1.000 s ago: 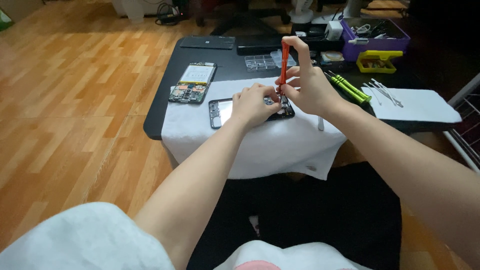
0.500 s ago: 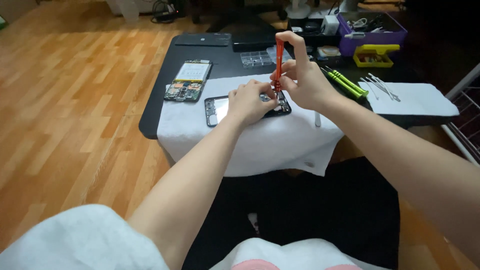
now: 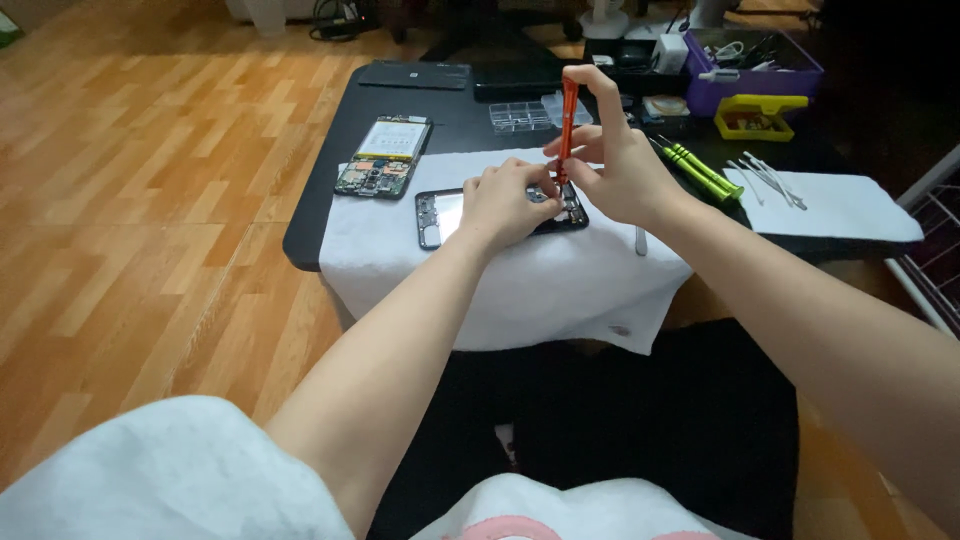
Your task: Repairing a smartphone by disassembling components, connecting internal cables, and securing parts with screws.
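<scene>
The right hand [image 3: 625, 165] had its fingers closed around an orange screwdriver [image 3: 568, 118], held nearly upright just above the middle of the frame, its tip down on the top edge of the opened phone frame [image 3: 440, 215]. Over the last second the tool had hardly shifted; it stood in the same place on the same corner, so the work there looked still under way, not finished. The left hand [image 3: 505, 200] lay curled over the frame, fingertips pinching something small by the tip; whether it truly gripped a part I could not tell. The frame rested on a white cloth [image 3: 530, 280] over the dark worktop [image 3: 320, 200]. A second phone body with its battery [image 3: 385, 155] lay to the upper left, green-handled screwdrivers [image 3: 700, 170] to the right.
</scene>
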